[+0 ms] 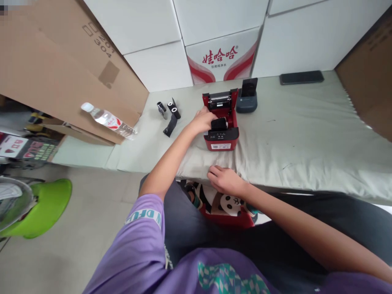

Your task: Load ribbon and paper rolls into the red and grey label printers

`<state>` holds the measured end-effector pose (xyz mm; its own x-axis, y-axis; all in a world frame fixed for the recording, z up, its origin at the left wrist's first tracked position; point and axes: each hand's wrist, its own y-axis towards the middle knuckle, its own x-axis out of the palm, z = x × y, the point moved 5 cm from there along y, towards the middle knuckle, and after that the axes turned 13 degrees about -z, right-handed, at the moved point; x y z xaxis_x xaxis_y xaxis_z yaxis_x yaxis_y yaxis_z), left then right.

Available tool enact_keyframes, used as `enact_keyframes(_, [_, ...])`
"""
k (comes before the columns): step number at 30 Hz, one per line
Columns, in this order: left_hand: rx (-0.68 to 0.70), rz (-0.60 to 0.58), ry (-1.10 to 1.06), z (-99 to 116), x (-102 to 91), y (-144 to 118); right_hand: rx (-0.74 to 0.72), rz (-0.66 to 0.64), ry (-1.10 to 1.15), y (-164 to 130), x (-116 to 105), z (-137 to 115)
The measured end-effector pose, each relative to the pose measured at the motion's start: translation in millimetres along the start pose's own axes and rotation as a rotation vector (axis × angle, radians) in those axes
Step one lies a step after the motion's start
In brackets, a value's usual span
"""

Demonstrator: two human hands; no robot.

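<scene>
A small red-and-black label printer [221,141] stands on the cloth-covered surface with its lid raised. Inside its bay sits a black roll [218,124] with a pale core end. My left hand [204,120] reaches over the printer's left side, its fingers closed at the roll; the fingertips are partly hidden. By the front edge of the surface, below the printer, my right hand [226,180] rests with curled fingers and nothing visible in them. Left of the printer lie several small black ribbon rolls [175,112], one with a loose black strip [170,125].
Behind the printer's right side, a dark device [246,102] holds an upright black card-like piece. A phone-like black slab [301,77] lies at the back right. A water bottle [112,121] leans at the left near a big cardboard box [61,53]. White cartons [222,61] line the back.
</scene>
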<state>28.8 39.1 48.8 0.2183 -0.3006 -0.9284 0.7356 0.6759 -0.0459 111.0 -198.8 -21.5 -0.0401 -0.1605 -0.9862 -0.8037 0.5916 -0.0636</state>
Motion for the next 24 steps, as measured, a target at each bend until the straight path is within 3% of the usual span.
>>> enact_keyframes(4, [-0.126, -0.101, 0.009, 5, -1.1, -3, 0.000, -0.001, 0.000, 0, -1, -1])
enact_keyframes(9, [-0.057, -0.052, -0.271, 12, -14.9, -11, 0.004, 0.003, -0.005, 0, -2, 0])
enact_keyframes(12, [0.031, -0.102, -0.439, 14, -22.4, -21, -0.022, 0.024, -0.004, -2, -1, 0])
enact_keyframes(17, [0.124, -0.088, -0.233, 27, -28.3, -42, -0.161, 0.068, -0.004, -14, -15, -1])
enact_keyframes(20, [0.164, 0.008, -0.073, 36, -22.3, -56, -0.133, 0.301, -0.026, -25, -51, 21])
enact_keyframes(22, [0.175, 0.074, 0.001, 40, -16.0, -67, 0.042, 0.681, 0.039, -36, -83, 57])
enact_keyframes(24, [0.189, 0.121, 0.058, 45, -9.9, -78, 0.270, 0.886, 0.216, -41, -98, 107])
